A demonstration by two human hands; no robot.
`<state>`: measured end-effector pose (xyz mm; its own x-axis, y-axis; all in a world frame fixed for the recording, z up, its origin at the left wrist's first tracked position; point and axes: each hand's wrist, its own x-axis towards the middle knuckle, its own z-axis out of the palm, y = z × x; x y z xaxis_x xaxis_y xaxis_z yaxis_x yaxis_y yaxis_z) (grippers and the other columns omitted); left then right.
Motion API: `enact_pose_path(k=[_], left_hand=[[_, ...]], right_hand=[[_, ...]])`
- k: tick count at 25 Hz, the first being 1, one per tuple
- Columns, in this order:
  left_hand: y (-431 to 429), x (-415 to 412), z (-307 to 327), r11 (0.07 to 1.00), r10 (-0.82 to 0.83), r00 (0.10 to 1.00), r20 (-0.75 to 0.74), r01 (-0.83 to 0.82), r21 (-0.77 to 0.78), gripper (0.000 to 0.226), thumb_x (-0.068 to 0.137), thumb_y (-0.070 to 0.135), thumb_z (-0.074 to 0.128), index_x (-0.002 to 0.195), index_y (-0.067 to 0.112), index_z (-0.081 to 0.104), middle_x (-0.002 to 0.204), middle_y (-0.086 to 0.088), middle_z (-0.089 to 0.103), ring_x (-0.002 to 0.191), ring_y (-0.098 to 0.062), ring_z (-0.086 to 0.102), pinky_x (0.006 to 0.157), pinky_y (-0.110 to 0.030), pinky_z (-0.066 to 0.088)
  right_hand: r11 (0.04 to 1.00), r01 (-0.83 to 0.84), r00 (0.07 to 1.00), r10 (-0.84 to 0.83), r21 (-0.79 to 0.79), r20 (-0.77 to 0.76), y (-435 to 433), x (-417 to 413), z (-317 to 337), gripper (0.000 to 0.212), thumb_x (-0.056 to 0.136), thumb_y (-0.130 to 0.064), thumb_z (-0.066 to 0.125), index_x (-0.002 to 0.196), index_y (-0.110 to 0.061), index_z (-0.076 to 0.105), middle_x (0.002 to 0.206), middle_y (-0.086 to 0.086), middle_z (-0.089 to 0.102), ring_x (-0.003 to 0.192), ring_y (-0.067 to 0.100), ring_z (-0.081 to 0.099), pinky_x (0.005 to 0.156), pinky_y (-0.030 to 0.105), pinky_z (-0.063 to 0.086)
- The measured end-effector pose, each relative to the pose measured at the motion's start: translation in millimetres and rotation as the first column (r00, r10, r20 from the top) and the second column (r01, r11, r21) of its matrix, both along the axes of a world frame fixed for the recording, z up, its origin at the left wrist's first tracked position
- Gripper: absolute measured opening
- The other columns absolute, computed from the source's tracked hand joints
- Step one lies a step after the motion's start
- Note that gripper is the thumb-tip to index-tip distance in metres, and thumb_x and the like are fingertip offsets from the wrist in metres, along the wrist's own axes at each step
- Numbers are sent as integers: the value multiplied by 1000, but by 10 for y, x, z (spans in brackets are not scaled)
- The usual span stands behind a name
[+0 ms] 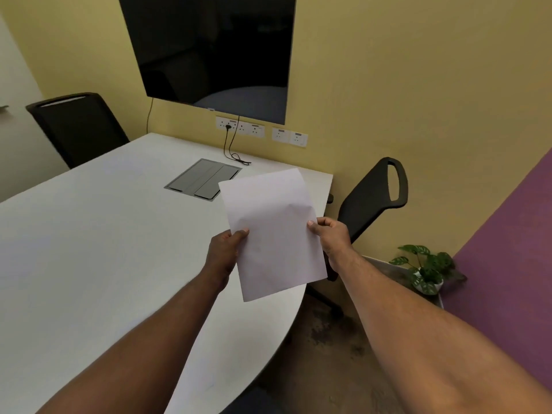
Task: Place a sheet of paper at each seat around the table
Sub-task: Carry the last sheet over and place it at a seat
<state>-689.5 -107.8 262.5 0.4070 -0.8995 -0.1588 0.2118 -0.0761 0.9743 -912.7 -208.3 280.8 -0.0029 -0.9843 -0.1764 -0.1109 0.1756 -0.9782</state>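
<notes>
Hands: I have both on the paper. My left hand [228,249] pinches its left edge with the thumb on top, and my right hand [330,237] pinches the right edge the same way.
Paper: the white paper [273,231] is held up, tilted, over the right edge of the table [89,249], its far end toward the wall. I cannot tell whether it is one sheet or a thin stack.
Table top: I see no sheet lying anywhere on the part in view. Only a grey cable hatch [203,179] sits in it near the far edge, with a black cable [236,158] trailing onto it from the wall sockets [240,127].
Seats in view: one black chair [373,195] just beside the far right corner, and another black chair [77,127] at the far left edge.
Done: as far as I can see, nothing is laid down yet; the near side of the table is out of view.
Left: by my reading, every visible seat still needs a sheet, and the right-hand chair looks nearest to what I hold.
Nearby: a small potted plant [425,268] sits on a low ledge off the right side.
</notes>
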Motion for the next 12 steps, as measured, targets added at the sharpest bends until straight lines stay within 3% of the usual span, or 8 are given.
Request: enact_pose_path(k=[4, 8, 12], left_hand=[[-395, -411, -134, 991, 129, 992, 12, -130, 34, 18, 90, 25, 67, 87, 10, 75, 91, -7, 77, 77, -23, 69, 72, -37, 52], [-759, -951, -183, 984, 167, 985, 32, -169, 51, 22, 91, 24, 65, 95, 4, 74, 96, -11, 77, 81, -27, 69, 73, -41, 54], [-1221, -1439, -68, 976, 211, 977, 36, -213, 54, 18, 92, 23, 64, 91, 8, 75, 91, -9, 77, 76, -24, 70, 59, -33, 56]], right_hand=[[993, -119, 993, 119, 14, -11, -562, -368, -72, 11, 88, -25, 73, 92, -14, 74, 95, 4, 76, 90, 25, 71, 77, 40, 57], [986, -168, 986, 168, 20, -10, -1064, -863, -92, 13, 88, -22, 73, 93, -10, 73, 95, 6, 76, 90, 27, 71, 74, 37, 56], [978, -208, 978, 208, 16, -10, -1705, -1282, 13, 12, 88, -22, 73, 92, -10, 74, 96, 7, 76, 91, 29, 71, 83, 44, 58]])
